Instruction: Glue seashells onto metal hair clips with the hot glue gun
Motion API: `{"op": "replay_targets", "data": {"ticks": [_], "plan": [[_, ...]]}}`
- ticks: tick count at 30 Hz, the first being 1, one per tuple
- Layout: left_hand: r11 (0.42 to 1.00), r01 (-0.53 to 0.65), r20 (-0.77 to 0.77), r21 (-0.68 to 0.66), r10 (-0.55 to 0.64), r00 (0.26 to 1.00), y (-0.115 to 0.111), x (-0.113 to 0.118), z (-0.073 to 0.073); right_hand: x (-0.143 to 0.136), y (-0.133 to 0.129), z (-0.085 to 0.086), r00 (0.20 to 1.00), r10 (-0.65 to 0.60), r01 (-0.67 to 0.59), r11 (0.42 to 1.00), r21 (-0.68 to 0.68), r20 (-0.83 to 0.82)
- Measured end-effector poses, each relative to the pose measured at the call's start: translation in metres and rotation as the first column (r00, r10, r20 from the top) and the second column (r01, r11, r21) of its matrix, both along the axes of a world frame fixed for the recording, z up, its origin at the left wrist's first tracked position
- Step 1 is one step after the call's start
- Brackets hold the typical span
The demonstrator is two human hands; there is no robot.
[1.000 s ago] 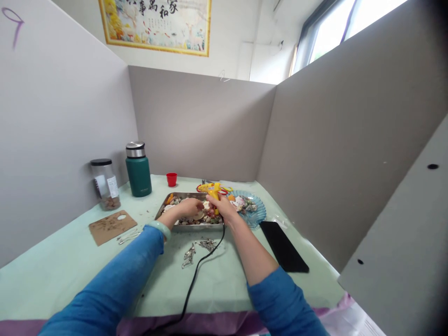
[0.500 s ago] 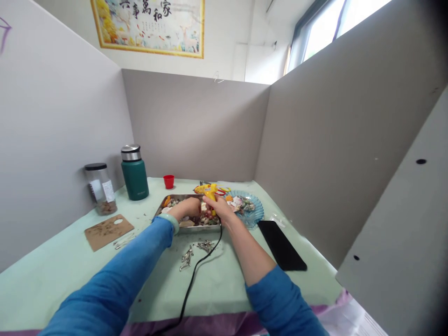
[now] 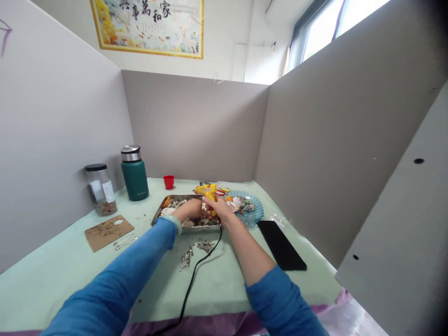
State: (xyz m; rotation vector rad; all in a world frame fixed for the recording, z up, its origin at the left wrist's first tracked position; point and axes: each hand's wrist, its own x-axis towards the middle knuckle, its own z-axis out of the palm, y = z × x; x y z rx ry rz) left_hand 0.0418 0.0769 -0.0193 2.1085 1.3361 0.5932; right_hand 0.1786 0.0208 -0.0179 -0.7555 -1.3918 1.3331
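Note:
My right hand (image 3: 220,207) is wrapped round a yellow hot glue gun (image 3: 210,191), whose black cord (image 3: 192,280) trails down toward the table's front edge. Over the metal tray (image 3: 206,228), my left hand (image 3: 191,209) is closed with its fingers turned down; whatever it pinches is hidden. Shells and small stones (image 3: 178,204) fill the tray beneath both hands. A pale green bangle (image 3: 175,223) circles my left wrist. In front of the tray lie small metal clips (image 3: 186,259) in two loose piles.
A blue plate (image 3: 258,212) with decorated pieces stands right of the tray, near a black phone-like slab (image 3: 282,245). At left are a cardboard piece (image 3: 108,231), a lidded jar (image 3: 101,189) and a green flask (image 3: 135,177). A red cup (image 3: 168,182) stands behind. Grey partitions (image 3: 196,126) enclose the table.
My left hand has shifted slightly right within the tray, its wrist coming along. The right hand and the glue gun stay almost where they were.

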Motion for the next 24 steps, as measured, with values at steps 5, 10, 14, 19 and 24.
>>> {"op": "replay_targets", "data": {"ticks": [5, 10, 14, 19, 24], "plan": [[0.992, -0.103, 0.008, -0.077, 0.104, 0.995, -0.011, -0.027, 0.017, 0.001, 0.000, 0.000, 1.000, -0.014, 0.014, 1.000, -0.020, -0.002], [0.879, 0.177, 0.639, -0.444, 0.171, 0.750, -0.043, -0.042, 0.023, 0.001, 0.001, -0.001, 0.999, -0.021, 0.022, 1.000, -0.021, 0.029], [0.842, 0.337, 0.820, -0.421, 0.195, 0.538, -0.063, -0.041, 0.023, 0.001, 0.001, -0.001, 0.999, -0.031, 0.032, 0.999, -0.044, 0.018], [0.851, 0.264, 0.833, -0.454, 0.300, 0.465, -0.068, -0.040, 0.021, 0.001, 0.000, 0.001, 0.999, -0.032, 0.033, 0.999, -0.033, 0.011], [0.870, 0.210, 0.830, -0.446, 0.314, 0.461, -0.069, -0.042, 0.019, 0.002, 0.001, -0.001, 1.000, -0.024, 0.025, 0.999, -0.022, 0.020]]}}
